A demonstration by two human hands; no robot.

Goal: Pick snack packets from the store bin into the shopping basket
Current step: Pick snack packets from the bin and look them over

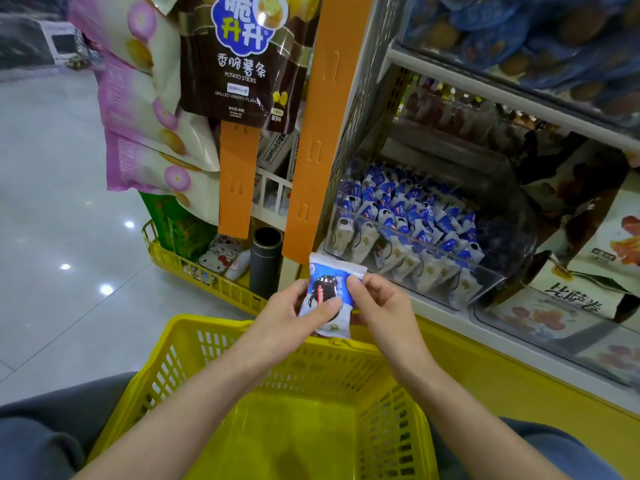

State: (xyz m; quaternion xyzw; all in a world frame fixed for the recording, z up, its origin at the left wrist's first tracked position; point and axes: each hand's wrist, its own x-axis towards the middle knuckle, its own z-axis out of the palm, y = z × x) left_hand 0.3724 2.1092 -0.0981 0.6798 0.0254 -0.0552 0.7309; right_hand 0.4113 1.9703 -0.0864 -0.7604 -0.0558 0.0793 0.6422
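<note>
Snack packet pinched between left hand and right hand, above yellow basket's far rim. Long axis near-far, slightly tilted, printed face up.

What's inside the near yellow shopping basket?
The shopping basket shows only bare yellow floor, no packets. Both forearms hide strips of it. The snack packet is above its far rim, pinched by the left hand and right hand.
</note>
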